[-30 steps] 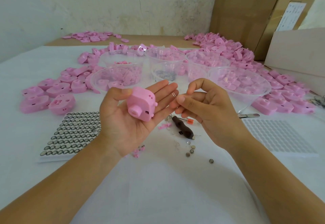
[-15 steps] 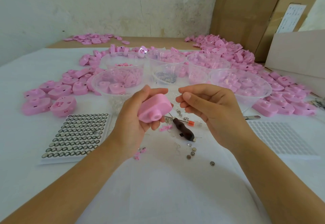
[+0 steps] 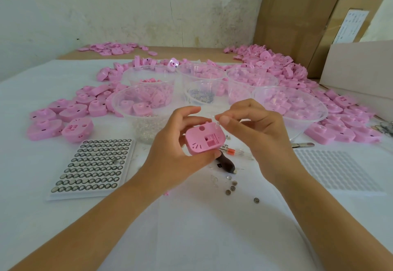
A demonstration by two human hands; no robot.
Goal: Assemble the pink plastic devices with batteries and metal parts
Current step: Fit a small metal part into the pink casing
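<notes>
The left hand (image 3: 176,143) is gripping the pink device (image 3: 204,140), hollow side up, so its slots are showing. Just beside it, the right hand (image 3: 253,130) is pinching a tiny part (image 3: 217,123) at the device's top edge, probably to fit it in.

Tiny part (image 3: 217,123) between right fingers (image 3: 226,119): too small to tell.

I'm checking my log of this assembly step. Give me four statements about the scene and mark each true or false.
1. The left hand grips a pink device. True.
2. The battery tray lies right of the hands. False: it lies left of them.
3. The right hand pinches a small part at the device's upper edge. True.
4. The screwdriver is held. False: it lies on the table.
</notes>
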